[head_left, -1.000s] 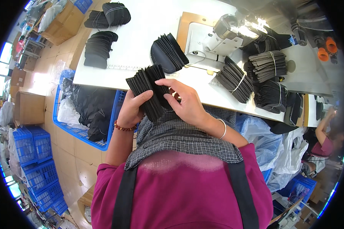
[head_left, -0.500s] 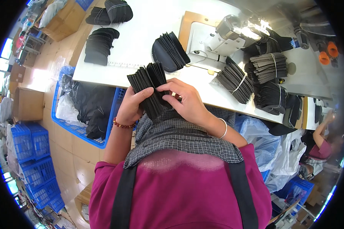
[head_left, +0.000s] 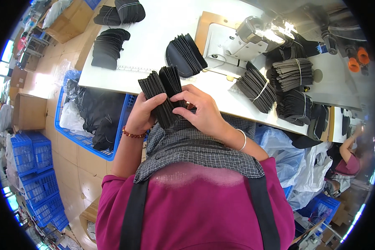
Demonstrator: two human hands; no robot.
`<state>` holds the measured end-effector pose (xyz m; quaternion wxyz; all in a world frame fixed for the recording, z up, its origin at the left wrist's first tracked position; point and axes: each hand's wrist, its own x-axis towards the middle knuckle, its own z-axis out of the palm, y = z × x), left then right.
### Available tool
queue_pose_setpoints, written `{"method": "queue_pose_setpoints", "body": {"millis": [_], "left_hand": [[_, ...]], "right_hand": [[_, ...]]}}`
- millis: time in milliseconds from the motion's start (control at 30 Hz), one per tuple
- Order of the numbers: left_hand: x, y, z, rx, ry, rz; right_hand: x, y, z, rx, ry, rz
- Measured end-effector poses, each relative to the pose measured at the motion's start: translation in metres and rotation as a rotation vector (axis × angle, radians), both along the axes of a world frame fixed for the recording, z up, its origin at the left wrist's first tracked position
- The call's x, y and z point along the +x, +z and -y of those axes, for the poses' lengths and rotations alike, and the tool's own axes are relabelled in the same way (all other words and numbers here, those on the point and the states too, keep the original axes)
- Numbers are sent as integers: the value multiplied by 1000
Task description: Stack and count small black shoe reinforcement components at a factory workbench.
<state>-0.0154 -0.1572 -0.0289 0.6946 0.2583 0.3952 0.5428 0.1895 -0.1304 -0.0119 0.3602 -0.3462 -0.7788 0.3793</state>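
My left hand (head_left: 142, 111) is closed round a thick stack of black fabric pieces (head_left: 157, 96), its thumb lying across their edges. The stack is held above my lap, just off the table's front edge, and is parted by a gap near its right side. At that right part, my right hand (head_left: 202, 109) pinches some of the pieces between thumb and fingers. Just beyond the hands, a loose stack of black curved pieces (head_left: 184, 56) rests on the white table (head_left: 154, 25).
A sewing machine (head_left: 252, 33) stands on the table, with tied black bundles (head_left: 256, 88) beside it. More black stacks (head_left: 109, 48) lie at the far left. A blue basket (head_left: 89, 148) of dark cloth and plastic stands left of my lap. Another person (head_left: 349, 160) sits at far right.
My right thumb and fingers have shifted slightly left along the stack, and the gap between its two parts looks a little different. Otherwise the scene is nearly unchanged.
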Motion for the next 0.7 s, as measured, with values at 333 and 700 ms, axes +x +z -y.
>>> {"method": "queue_pose_setpoints", "body": {"millis": [333,700], "left_hand": [[-2,1,-1,19,-23,-4],[0,3,-1,36,-30,-27]], "right_hand": [[-2,1,1,30,7,-3],[1,6,2,-37,-2,19]]}}
